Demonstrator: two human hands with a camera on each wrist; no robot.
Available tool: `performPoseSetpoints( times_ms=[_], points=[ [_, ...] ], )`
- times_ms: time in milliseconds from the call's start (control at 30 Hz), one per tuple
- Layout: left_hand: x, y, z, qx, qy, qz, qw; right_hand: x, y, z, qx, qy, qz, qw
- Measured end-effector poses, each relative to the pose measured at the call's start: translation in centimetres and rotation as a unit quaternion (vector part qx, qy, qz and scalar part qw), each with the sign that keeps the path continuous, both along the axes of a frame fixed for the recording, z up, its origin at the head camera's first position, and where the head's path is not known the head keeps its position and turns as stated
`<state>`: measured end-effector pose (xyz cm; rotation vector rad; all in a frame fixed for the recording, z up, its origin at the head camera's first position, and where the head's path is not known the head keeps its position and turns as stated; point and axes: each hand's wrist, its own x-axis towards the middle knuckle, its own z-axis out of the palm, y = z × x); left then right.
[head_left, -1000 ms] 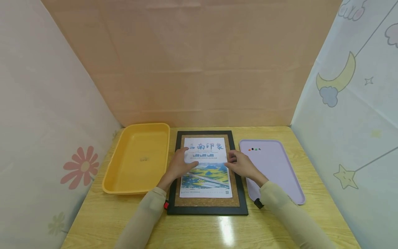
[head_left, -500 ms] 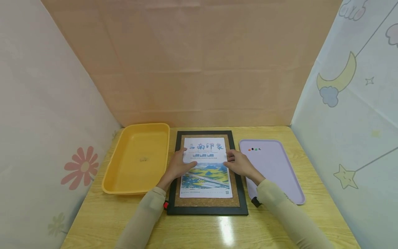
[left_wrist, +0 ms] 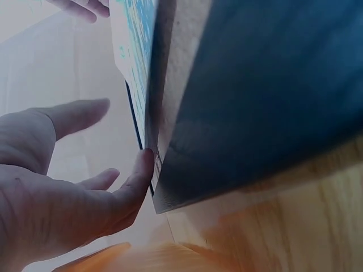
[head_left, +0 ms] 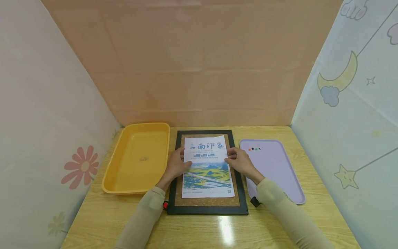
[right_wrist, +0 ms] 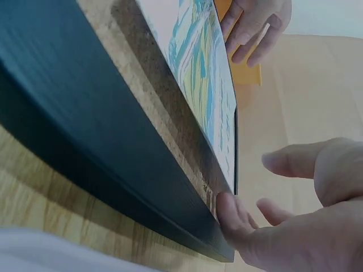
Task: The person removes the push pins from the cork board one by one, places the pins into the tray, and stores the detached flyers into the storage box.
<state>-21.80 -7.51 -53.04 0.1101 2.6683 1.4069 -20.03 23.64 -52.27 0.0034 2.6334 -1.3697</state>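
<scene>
A printed poster sheet [head_left: 206, 173] with blue lettering and a landscape lies over the cork board [head_left: 205, 202], inside its black frame [head_left: 208, 210]. At the sheet's left edge is my left hand [head_left: 178, 163], its thumb over the print in the head view. In the left wrist view its thumb and fingers stand apart, with a fingertip right at the board's side. My right hand [head_left: 242, 162] meets the right edge of the sheet. The right wrist view has its fingertips [right_wrist: 228, 214] at the edge and the thumb spread away. A shadow runs along the cork beside the sheet.
Left of the board stands a deep yellow tray [head_left: 133, 188]. A shallow lilac tray [head_left: 273, 166] lies to the right, with several small coloured pieces [head_left: 254, 149] near its far end. Fabric walls enclose the wooden table [head_left: 192, 231] at the back and sides.
The poster sheet has shifted slightly right at its lower end and now sits a little tilted. My left thumb has drawn back toward the left edge; my right hand has risen slightly.
</scene>
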Motion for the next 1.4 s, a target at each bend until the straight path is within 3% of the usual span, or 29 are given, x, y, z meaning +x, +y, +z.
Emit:
performPoseSetpoints(
  times_ms=[267,567,967,1100,1200,1400],
  points=[
    [-0.3,-0.1,0.1,-0.008,0.008,0.027,0.9996,-0.3,-0.1,-0.3,-0.026,-0.002,-0.027,0.999],
    [-0.4,-0.5,-0.3,-0.005,0.035,0.012,0.9993,-0.3,-0.2,-0.6,-0.037,0.0,-0.033,0.999],
    [-0.1,-0.3,-0.2,-0.004,0.002,0.014,0.9999,-0.4,-0.3,-1.2,-0.046,-0.007,-0.032,0.998],
    [-0.2,-0.4,-0.4,0.005,0.01,0.012,0.9999,-0.3,-0.3,-1.2,-0.058,-0.006,-0.034,0.998],
    [-0.6,-0.7,-1.3,0.013,0.033,0.003,0.9994,-0.2,-0.3,-1.2,-0.063,-0.003,-0.039,0.997],
    [-0.3,-0.7,-0.5,0.013,0.03,0.006,0.9995,0.1,-0.2,-0.8,-0.088,0.004,-0.049,0.995]
  ],
)
